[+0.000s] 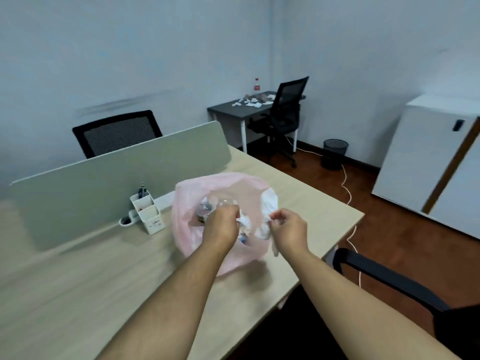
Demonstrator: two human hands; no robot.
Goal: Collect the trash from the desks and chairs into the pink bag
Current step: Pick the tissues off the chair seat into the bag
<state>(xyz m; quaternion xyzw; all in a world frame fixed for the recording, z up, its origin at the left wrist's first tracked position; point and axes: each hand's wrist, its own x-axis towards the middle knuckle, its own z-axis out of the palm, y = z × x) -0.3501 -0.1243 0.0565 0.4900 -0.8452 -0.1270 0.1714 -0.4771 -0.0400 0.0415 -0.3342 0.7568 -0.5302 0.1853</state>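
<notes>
Pale wood desk (78,294) fills the foreground of a small blue-walled office, and on it, near the right edge, sits the pink bag (187,203), its mouth open and already holding crumpled white paper, a clear plastic cup and a small dark container. Both hands work at that mouth: the left hand (220,224) is curled shut on a scrap of white paper (244,220) over the opening, and the right hand (288,229) pinches the near right rim of the bag, fingers together on the thin plastic. Judging by this, the step in hand is dropping that scrap in while the rim is held wide. Beside the bag stands a white pen holder (148,211) against the grey divider (117,178) (neither looks like trash). Farther off, the dark desk (228,111) by the wall carries scattered paper scraps (253,101) and a bottle (256,85); the next move likely calls for carrying the bag there.
</notes>
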